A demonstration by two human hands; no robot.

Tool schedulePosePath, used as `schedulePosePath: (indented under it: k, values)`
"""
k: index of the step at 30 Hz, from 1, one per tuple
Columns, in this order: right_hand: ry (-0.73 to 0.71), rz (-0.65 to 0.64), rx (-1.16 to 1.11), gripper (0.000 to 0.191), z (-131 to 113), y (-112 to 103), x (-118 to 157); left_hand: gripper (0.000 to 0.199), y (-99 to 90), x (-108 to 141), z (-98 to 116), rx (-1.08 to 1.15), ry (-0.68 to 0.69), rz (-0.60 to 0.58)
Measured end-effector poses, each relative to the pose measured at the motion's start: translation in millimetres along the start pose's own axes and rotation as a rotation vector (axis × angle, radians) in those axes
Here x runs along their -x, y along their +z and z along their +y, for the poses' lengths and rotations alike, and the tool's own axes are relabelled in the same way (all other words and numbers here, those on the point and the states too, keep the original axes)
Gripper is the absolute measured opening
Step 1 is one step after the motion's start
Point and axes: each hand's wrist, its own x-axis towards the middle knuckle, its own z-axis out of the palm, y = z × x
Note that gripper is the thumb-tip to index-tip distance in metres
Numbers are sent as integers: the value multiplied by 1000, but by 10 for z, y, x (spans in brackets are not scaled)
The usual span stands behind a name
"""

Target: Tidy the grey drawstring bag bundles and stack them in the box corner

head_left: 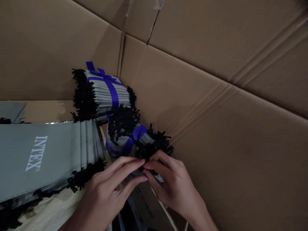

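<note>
Left hand (108, 187) and right hand (172, 179) are held close together at the near side of a small tied bundle (145, 138), their fingertips almost meeting. On the left hand, the forefinger and thumb are parted by a gap; on the right hand, the thumb and forefinger are bent close together beside a dark bit of material. Whether anything is gripped by either hand cannot be told, since the fingertips are partly hidden. The bundle is made up of grey pieces with thick black ties (124, 123) at its ends, is wrapped by a purple ribbon (128, 146), and is set beside a cardboard wall (216, 150) on the right. Just beyond it, a larger bundle (103, 94) of stacked grey pieces is placed near the far corner, with black ties bunched at both ends; its purple ribbon is crossed and tied in a bow (103, 74) on top. To the left, a spread pile of grey sheets (55, 141) is seen, fringed with black ties along its near edge and printed with INTEX in white. Farther left, another grey sheet (11, 110) is partly cut off by the view.
</note>
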Motion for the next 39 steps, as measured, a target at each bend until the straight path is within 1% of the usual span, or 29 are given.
schedulePosePath:
  k: [4,7,11,17,20,25,32,34,37,39]
  values:
    - [-39,22,74,11,-19,-14,-1,20,-11,-78,-2,2,74,15]
    - [-53,34,123,11,-23,-8,11,18,-60,-97,0,-46,111,-25]
    - [-47,54,135,11,-21,29,45,16,-98,-88,36,-111,106,-75]
    - [-52,45,119,11,-19,49,95,10,-103,-142,164,-151,72,-57]
    - [-69,27,114,14,-8,43,94,12,-117,-181,195,-155,19,-66]
    - [-109,37,120,17,15,69,71,11,-137,-190,159,-157,-72,-93]
    - [-143,83,97,16,44,118,67,13,-125,-188,98,-124,-130,-132]
    - [-123,97,61,15,48,129,61,14,-119,-185,92,-118,-111,-114]
    - [-86,102,-7,13,48,138,59,12,-145,-157,84,-169,-16,-82]
    - [-67,112,-40,13,47,142,63,16,-200,-120,64,-233,58,-89]
